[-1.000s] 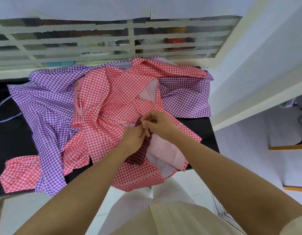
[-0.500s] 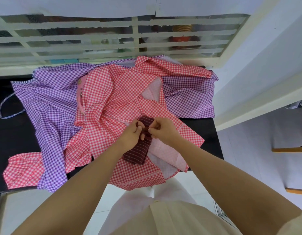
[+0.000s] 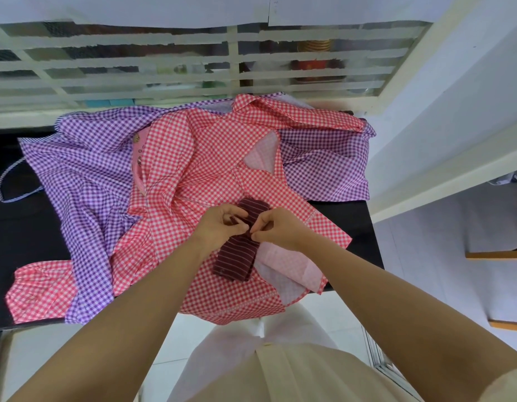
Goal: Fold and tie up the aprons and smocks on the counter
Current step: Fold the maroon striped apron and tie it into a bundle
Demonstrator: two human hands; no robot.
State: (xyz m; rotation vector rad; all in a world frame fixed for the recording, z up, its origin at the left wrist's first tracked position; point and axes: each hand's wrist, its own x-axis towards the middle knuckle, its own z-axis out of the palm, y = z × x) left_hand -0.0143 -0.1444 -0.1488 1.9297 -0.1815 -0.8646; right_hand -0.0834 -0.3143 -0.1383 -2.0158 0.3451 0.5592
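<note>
Item in hand: maroon striped bundle, a garment folded narrow, lying on the red gingham smock near the front edge of the black counter. The left hand and right hand meet over its middle with fingertips almost touching, each with fingers curled and pinching at the cloth. The tie itself is too small to make out. The grip suggests a knot being drawn across the waist of the bundle, so the fold cannot spring open. The red gingham smock is spread loose and unfolded, probably serving as a soft working surface, and its hem hangs over the counter's front. The purple gingham smock lies beneath it, showing on both sides and likewise unfolded; its thin strap loops onto bare counter at the left. Judged progress: one piece close to tied, two not yet begun.
</note>
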